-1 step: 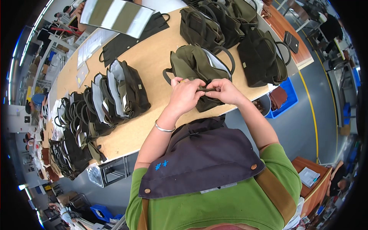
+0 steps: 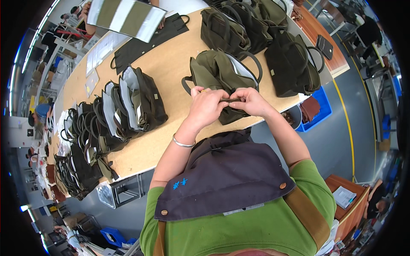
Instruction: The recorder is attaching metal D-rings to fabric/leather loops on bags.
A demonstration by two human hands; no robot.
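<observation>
An olive-green handbag [image 2: 213, 70] stands at the table's near edge in front of me, its mouth spread and pale lining showing. My left hand [image 2: 207, 106] pinches the near side of the bag with thumb and forefinger. Close beside it, my right hand [image 2: 252, 101] grips the same edge in a pinch. Between the fingertips runs a short dark ridged strip that looks like a zipper [image 2: 230, 100]. The fingers cover the rest of that strip. One looped handle [image 2: 254, 64] rises at the bag's right, and another sticks out at its left.
Several dark bags [image 2: 141, 100] stand in a row at the left; more bags [image 2: 224, 32] crowd the far right. A single dark bag [image 2: 292, 64] is nearby on the right. Across the table [image 2: 179, 123], a person holds a striped panel [image 2: 126, 19] above a flat dark bag piece [image 2: 147, 45].
The striped panel in the other person's hands has shifted slightly left, and more of a hand shows behind it. The strip between my fingertips has turned a little, showing its ridges more plainly.
</observation>
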